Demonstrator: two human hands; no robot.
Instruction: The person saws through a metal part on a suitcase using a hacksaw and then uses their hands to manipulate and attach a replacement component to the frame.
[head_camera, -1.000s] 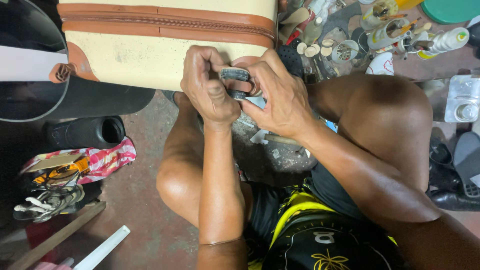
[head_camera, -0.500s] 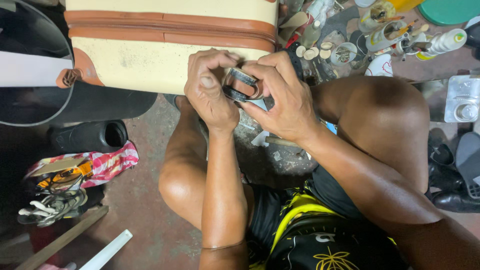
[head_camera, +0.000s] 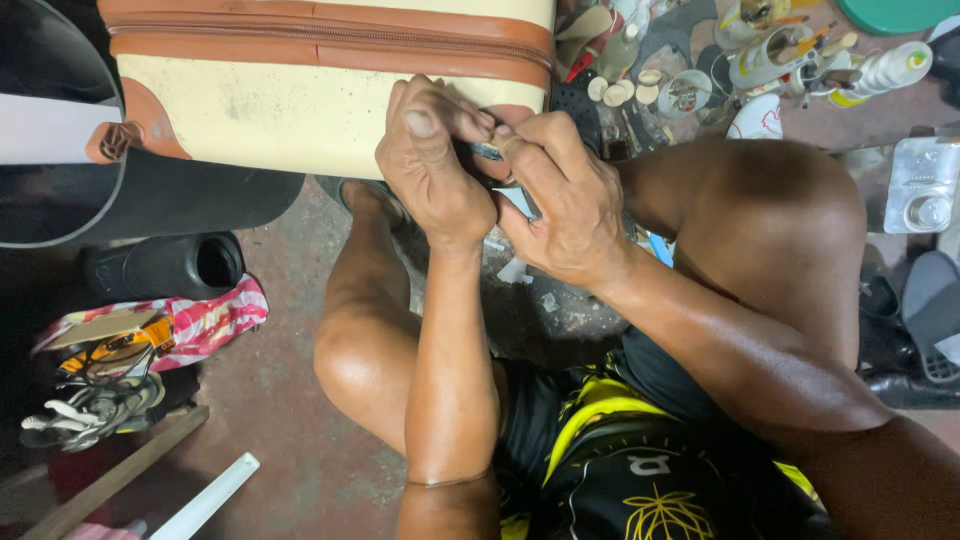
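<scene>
Left hand (head_camera: 432, 165): closed around small metal part (head_camera: 488, 151), part at its 3 o'clock.
Right hand (head_camera: 562, 205): pinching same part, at its 11 o'clock.
Suitcase (head_camera: 300, 95): 12 o'clock, just behind.

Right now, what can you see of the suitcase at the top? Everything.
The suitcase is a cream hard shell, scuffed with grey marks, lying on its side across the top of the view. A tan-brown band with a closed zipper runs along it, and brown corner guards show at lower left and under the hands. The left hand and right hand overlap its lower right edge; contact is unclear.
</scene>
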